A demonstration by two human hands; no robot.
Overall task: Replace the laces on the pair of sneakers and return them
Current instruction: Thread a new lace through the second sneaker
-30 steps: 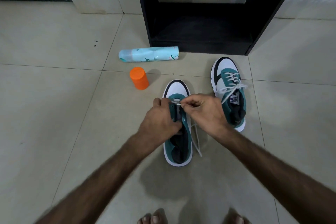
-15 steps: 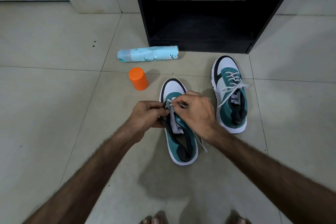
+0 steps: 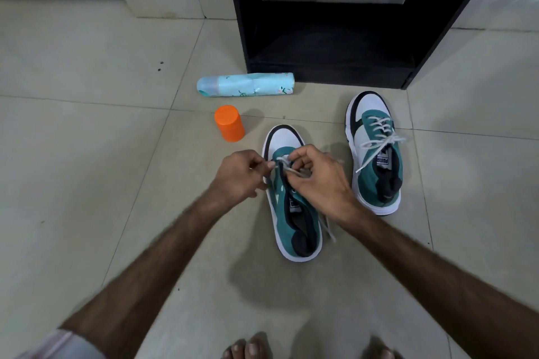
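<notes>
Two teal, white and black sneakers stand on the tiled floor. The near sneaker (image 3: 294,221) lies under both my hands, toe pointing away. A white lace (image 3: 287,167) runs through its front eyelets, and a loose end trails by its right side (image 3: 329,230). My left hand (image 3: 240,176) pinches the lace at the shoe's left edge. My right hand (image 3: 318,181) pinches the lace over the tongue. The second sneaker (image 3: 376,151) stands to the right, fully laced with a white lace and tied.
An orange cap-like cylinder (image 3: 229,127) stands left of the near sneaker's toe. A light blue spray can (image 3: 245,84) lies on its side behind it. A dark open cabinet (image 3: 335,23) stands at the back. My bare toes (image 3: 248,348) show at the bottom edge.
The near sneaker has turned, its heel swinging to the right. My left hand has come off the shoe's side and now pinches the lace at the left; my right hand stays over the tongue.
</notes>
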